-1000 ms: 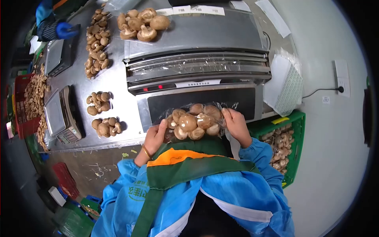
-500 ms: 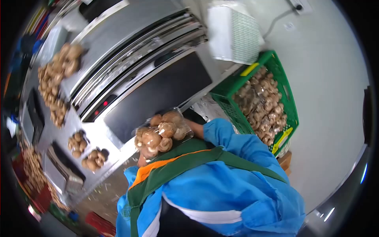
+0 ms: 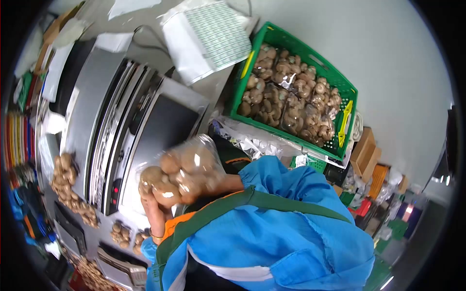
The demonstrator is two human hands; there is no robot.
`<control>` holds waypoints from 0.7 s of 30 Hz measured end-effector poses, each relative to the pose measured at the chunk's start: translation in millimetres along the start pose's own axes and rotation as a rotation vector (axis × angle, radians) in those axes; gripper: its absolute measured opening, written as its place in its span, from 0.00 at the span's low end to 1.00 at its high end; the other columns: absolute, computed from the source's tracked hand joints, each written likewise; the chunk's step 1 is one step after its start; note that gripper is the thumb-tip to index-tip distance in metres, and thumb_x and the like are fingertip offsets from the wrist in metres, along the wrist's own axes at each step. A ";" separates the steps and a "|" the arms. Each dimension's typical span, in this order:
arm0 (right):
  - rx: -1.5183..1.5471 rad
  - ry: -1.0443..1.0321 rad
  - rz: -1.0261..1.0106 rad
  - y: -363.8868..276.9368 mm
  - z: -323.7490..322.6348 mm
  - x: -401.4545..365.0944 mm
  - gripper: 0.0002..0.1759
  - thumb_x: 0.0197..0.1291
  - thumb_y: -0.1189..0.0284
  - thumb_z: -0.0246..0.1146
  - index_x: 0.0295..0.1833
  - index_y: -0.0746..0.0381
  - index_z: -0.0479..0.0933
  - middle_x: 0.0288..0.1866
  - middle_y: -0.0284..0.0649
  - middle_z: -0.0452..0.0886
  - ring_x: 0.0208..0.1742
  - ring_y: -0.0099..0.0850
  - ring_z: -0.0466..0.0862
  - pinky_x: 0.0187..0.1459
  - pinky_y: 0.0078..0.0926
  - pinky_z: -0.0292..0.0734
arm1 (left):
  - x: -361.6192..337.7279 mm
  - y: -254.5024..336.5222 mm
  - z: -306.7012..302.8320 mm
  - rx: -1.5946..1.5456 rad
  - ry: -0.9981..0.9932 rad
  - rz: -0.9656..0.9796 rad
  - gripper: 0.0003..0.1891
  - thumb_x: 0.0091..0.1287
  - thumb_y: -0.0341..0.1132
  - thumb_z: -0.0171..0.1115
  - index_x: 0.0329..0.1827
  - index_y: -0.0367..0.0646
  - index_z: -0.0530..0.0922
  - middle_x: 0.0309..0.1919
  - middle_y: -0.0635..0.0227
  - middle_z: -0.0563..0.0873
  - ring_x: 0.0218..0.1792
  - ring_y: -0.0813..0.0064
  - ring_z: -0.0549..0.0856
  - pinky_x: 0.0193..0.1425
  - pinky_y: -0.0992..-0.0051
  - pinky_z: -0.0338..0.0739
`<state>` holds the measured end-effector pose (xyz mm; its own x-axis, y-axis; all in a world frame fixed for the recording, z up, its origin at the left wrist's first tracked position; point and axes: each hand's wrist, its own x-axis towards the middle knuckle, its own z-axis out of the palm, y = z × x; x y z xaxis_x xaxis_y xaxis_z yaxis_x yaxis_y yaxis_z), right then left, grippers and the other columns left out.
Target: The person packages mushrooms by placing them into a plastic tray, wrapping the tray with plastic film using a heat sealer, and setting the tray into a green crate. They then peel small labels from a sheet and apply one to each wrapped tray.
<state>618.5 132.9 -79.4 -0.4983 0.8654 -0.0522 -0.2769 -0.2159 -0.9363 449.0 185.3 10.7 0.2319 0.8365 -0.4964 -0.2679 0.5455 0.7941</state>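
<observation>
Between both hands is a clear plastic-wrapped pack of mushrooms (image 3: 177,174), held in front of my body. My left hand (image 3: 154,214) supports its left end from below, with fingers partly behind the pack. At the right end, my right hand (image 3: 227,185) grips the pack; most of its fingers are hidden behind the film and mushrooms. Just beyond the pack lies the dark flat plate of a wrapping machine (image 3: 167,127). To the right, a green crate (image 3: 347,82) holds many wrapped packs of mushrooms.
A white and green-patterned sheet or bag (image 3: 218,39) lies beside the crate. Loose mushrooms (image 3: 68,186) are heaped on the steel table at left, near two small groups and dark scale-like devices (image 3: 119,266). A cardboard box (image 3: 365,154) stands right of the crate.
The view has turned toward the right, bringing the green crate nearer the middle. The mushroom pack has been lifted closer to the camera, still in both hands.
</observation>
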 end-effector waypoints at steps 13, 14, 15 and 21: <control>0.291 1.510 -0.339 -90.3 -287.6 -156.4 0.28 0.69 0.58 0.50 0.68 0.61 0.60 0.61 0.41 0.72 0.61 0.37 0.73 0.64 0.35 0.66 | 66.8 -29.2 145.8 0.487 -0.735 -0.161 0.25 0.65 0.23 0.59 0.66 0.39 0.66 0.57 0.57 0.77 0.56 0.70 0.78 0.61 0.73 0.73; 0.134 1.665 -0.281 -80.3 -314.9 -161.9 0.29 0.69 0.59 0.50 0.69 0.62 0.58 0.62 0.42 0.71 0.62 0.38 0.72 0.65 0.33 0.64 | 70.0 -30.6 140.9 0.486 -0.723 -0.151 0.25 0.65 0.23 0.59 0.66 0.39 0.66 0.57 0.57 0.77 0.56 0.70 0.78 0.61 0.73 0.73; 0.135 1.647 -0.282 -69.3 -339.9 -165.0 0.29 0.69 0.59 0.50 0.69 0.62 0.58 0.62 0.42 0.71 0.62 0.38 0.72 0.65 0.33 0.64 | 72.5 -32.2 135.4 0.536 -0.665 -0.134 0.25 0.64 0.24 0.59 0.65 0.39 0.66 0.56 0.58 0.78 0.55 0.71 0.79 0.60 0.73 0.74; -1.025 1.514 0.351 42.5 -471.6 -180.1 0.22 0.67 0.63 0.49 0.61 0.64 0.70 0.66 0.47 0.68 0.63 0.45 0.69 0.64 0.33 0.63 | 75.1 -35.9 107.5 0.506 -0.518 -0.080 0.21 0.64 0.26 0.61 0.61 0.35 0.70 0.52 0.60 0.80 0.53 0.72 0.80 0.59 0.74 0.75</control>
<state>1083.9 181.0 -273.5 0.8079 0.5873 0.0477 0.4918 -0.6275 -0.6036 576.6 223.0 -17.4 0.6792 0.5953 -0.4293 0.2041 0.4086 0.8896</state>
